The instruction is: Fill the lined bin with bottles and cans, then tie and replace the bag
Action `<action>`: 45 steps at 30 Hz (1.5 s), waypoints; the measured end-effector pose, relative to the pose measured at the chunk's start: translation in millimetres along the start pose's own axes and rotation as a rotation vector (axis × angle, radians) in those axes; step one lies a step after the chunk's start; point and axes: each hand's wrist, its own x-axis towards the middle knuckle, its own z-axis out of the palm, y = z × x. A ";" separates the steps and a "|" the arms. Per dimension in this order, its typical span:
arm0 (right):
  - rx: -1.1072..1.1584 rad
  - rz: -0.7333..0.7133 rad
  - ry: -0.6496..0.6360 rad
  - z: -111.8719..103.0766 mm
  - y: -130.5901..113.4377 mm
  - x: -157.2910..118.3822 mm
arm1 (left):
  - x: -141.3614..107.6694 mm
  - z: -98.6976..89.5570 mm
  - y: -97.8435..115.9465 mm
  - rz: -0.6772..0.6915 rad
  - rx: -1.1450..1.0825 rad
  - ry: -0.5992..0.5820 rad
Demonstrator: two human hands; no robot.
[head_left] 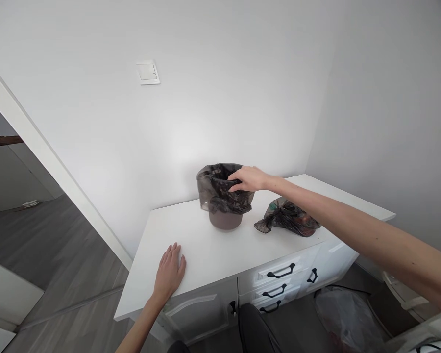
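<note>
A small brown trash bin (226,220) stands on the white cabinet top (191,255), near the wall. A thin black trash bag (216,189) lines it, its edge folded loosely down over the outside. My right hand (250,179) is at the bin's right rim, with thumb and fingers around the bag's edge; some fingertips are hidden. Palm down, my left hand (170,269) rests flat on the cabinet top near its front left edge, fingers stretched out. Below my right forearm lies a knotted black bag (292,218) with something inside.
Below the top are drawers with black handles (274,290) and cabinet doors (198,314). A light switch (148,72) is on the wall behind. A clear plastic bag (347,316) lies on the floor at the right. To the left is a doorway with grey wood flooring (69,260).
</note>
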 end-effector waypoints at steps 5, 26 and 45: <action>-0.143 0.161 -0.007 7.9 53.9 12.4 | -1.3 -3.1 1.8 -0.005 0.033 -0.003; -0.117 0.350 0.342 115.8 123.8 6.4 | -1.8 1.3 0.0 -0.013 0.045 -0.025; 0.212 0.354 0.041 308.8 -43.6 -80.2 | -13.6 14.8 5.3 -0.036 0.209 -0.049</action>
